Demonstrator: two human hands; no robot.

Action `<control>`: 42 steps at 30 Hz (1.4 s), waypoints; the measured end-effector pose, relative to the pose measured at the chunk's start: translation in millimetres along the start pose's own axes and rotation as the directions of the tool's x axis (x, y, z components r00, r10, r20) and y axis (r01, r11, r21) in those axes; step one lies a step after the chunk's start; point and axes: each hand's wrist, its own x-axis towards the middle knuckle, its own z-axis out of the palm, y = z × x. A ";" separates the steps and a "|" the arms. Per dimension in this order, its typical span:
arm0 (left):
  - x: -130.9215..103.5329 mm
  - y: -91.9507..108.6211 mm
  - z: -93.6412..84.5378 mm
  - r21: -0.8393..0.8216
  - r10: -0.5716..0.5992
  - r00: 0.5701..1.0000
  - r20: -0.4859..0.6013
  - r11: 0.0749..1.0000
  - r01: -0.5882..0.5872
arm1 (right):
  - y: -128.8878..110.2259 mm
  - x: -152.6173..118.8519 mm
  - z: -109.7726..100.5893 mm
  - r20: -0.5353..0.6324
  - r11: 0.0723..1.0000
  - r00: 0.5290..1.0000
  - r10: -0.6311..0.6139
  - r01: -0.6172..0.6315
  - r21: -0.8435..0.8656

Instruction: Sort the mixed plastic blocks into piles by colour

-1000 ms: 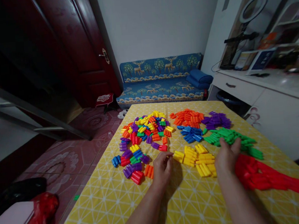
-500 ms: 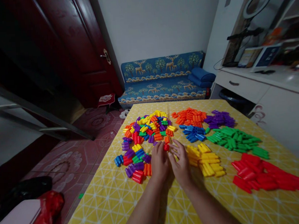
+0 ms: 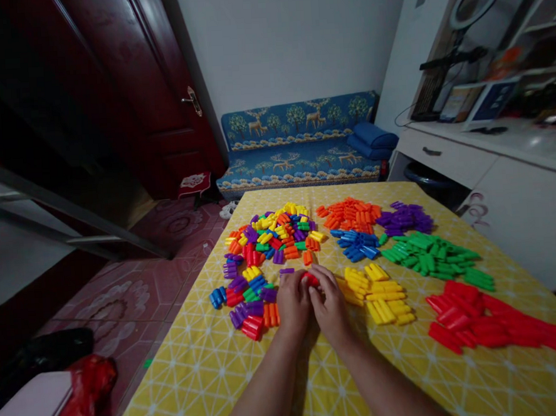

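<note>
Close together over the near middle of the table, both hands have their fingers curled around a red bullet-shaped building block (image 3: 312,279). My left hand (image 3: 293,306) is closed on its left side. From the right, my right hand (image 3: 330,305) folds its fingers over it, hiding much of the block. Beyond and left of my hands lies a mixed-colour pile of blocks (image 3: 275,236). More mixed blocks (image 3: 248,301) lie beside my left hand. Just right of my right hand is a group of yellow blocks (image 3: 382,296). A small purple block (image 3: 286,271) sits just past my left fingers.
Sorted by colour on the yellow tablecloth (image 3: 195,389) are orange (image 3: 351,215), blue (image 3: 355,244), purple (image 3: 405,219), green (image 3: 431,255) and red blocks (image 3: 492,320). A blue patterned sofa (image 3: 297,147) stands behind the table, a white cabinet (image 3: 509,213) at the right.
My right hand's fingers, spread beside the red block before, have closed in over it. Both hands are lower and nearer together. The view has shifted slightly.
</note>
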 end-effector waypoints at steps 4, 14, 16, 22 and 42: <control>-0.6 0.9 0.3 -0.202 -0.030 1.000 -0.003 0.979 0.028 | -4.9 1.6 -4.4 0.018 1.000 0.999 -0.027 0.027 -0.004; -5.8 2.0 -6.7 -0.331 -0.106 0.994 0.040 0.937 0.113 | -23.3 18.1 -69.0 -0.059 0.954 0.981 -0.184 0.164 -0.249; -6.0 0.6 -4.0 -0.340 -0.117 0.992 0.045 0.932 0.125 | -13.4 24.4 -108.6 -0.139 0.918 0.971 -0.194 0.129 -0.376; -4.2 2.8 -1.6 -0.325 -0.089 0.995 0.047 0.940 0.099 | 40.4 14.2 -205.8 -0.088 0.714 0.996 0.003 -0.064 -0.697; -3.1 1.5 0.9 -0.290 -0.071 0.994 0.079 0.953 0.091 | 30.5 21.2 -143.5 0.176 0.530 0.984 0.030 0.134 -0.837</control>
